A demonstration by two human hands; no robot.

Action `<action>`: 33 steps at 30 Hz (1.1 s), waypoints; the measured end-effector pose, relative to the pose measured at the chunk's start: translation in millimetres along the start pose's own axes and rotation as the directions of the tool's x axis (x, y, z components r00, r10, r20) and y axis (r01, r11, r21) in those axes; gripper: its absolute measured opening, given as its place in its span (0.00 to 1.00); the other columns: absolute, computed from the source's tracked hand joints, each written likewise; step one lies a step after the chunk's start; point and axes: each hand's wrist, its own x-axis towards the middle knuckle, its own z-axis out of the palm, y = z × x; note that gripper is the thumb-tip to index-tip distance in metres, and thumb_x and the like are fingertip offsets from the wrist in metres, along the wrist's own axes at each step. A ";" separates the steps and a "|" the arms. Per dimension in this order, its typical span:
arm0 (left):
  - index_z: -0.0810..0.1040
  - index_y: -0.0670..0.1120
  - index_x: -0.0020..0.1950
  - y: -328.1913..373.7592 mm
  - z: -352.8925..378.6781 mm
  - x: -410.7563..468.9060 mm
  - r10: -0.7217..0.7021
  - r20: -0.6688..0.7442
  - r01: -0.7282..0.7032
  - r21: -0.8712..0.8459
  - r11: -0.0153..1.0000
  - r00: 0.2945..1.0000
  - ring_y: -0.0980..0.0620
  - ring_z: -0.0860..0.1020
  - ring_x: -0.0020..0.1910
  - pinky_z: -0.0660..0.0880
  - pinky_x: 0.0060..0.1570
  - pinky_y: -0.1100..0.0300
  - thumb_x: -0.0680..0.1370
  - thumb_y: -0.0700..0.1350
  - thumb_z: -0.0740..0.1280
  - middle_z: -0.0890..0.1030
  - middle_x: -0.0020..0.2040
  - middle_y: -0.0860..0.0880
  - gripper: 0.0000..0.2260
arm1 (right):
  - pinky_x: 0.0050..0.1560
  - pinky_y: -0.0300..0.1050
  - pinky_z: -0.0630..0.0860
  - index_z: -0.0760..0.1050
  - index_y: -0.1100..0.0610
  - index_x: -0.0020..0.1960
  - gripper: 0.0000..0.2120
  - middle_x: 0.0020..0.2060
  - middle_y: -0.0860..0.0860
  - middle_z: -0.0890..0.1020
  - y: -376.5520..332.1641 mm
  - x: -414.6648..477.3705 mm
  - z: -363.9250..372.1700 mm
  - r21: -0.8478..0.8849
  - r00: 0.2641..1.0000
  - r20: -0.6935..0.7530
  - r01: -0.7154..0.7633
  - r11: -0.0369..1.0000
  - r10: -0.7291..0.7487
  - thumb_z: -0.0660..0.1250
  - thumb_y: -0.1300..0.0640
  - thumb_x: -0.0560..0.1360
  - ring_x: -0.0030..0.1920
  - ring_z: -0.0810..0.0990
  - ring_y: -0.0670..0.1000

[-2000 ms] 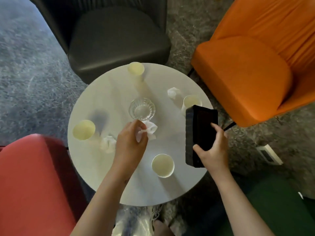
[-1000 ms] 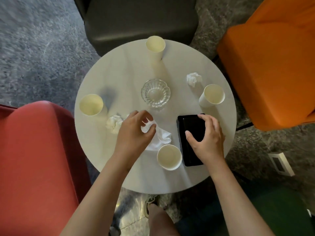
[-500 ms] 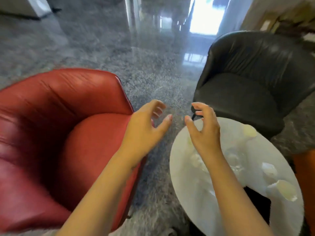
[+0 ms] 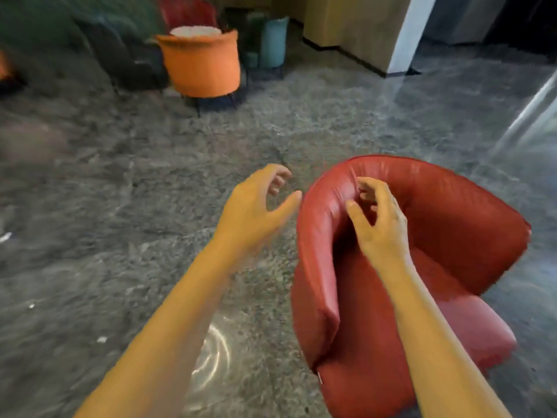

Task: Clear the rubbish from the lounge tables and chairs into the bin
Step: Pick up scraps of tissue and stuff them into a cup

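Both my hands are held out in front of me with nothing in them. My left hand [image 4: 256,206] hovers over the grey floor, fingers loosely curled. My right hand [image 4: 378,220] hangs above the backrest of a red leather chair [image 4: 452,212], fingers relaxed and apart. The round table with its cups and tissues is out of view, and no bin shows. The view is blurred.
Grey speckled floor [image 4: 120,206] stretches ahead and to the left. In the distance stands an orange chair [image 4: 202,64] before a white round table [image 4: 196,31], beside dark and teal chairs [image 4: 272,43]. A wooden wall with a white pillar [image 4: 407,34] lies far right.
My view has swung left, away from the round table, which has left the frame. The red chair now sits on my right. Both hands, which let go of tissue and black phone, stay empty.
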 end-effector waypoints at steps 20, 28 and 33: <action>0.75 0.54 0.53 -210.3 -196.2 -183.3 -0.624 -0.588 0.737 -0.068 0.672 0.514 0.65 0.75 0.47 0.67 0.42 0.73 0.75 0.51 0.66 0.78 0.49 0.57 0.08 | 0.53 0.38 0.65 0.69 0.54 0.64 0.17 0.60 0.49 0.74 -113.3 -40.8 344.6 0.290 0.585 0.756 0.103 0.952 -0.294 0.63 0.51 0.77 0.54 0.72 0.44; 0.76 0.48 0.52 -220.2 -241.6 -221.7 -0.560 -0.794 0.824 -0.143 0.548 0.235 0.65 0.74 0.41 0.67 0.40 0.78 0.75 0.45 0.66 0.78 0.46 0.52 0.06 | 0.53 0.37 0.66 0.70 0.55 0.64 0.17 0.59 0.50 0.75 -176.3 -41.9 425.9 0.462 0.400 0.787 0.123 0.878 -0.470 0.63 0.52 0.77 0.54 0.73 0.46; 0.76 0.46 0.55 -241.0 -277.3 -245.4 -0.538 -0.836 0.865 -0.189 0.464 0.106 0.57 0.75 0.45 0.68 0.42 0.74 0.76 0.45 0.65 0.79 0.48 0.51 0.09 | 0.53 0.38 0.66 0.69 0.54 0.64 0.16 0.59 0.50 0.75 -218.2 -55.1 485.7 0.528 0.272 0.797 0.120 0.841 -0.540 0.63 0.52 0.77 0.54 0.74 0.46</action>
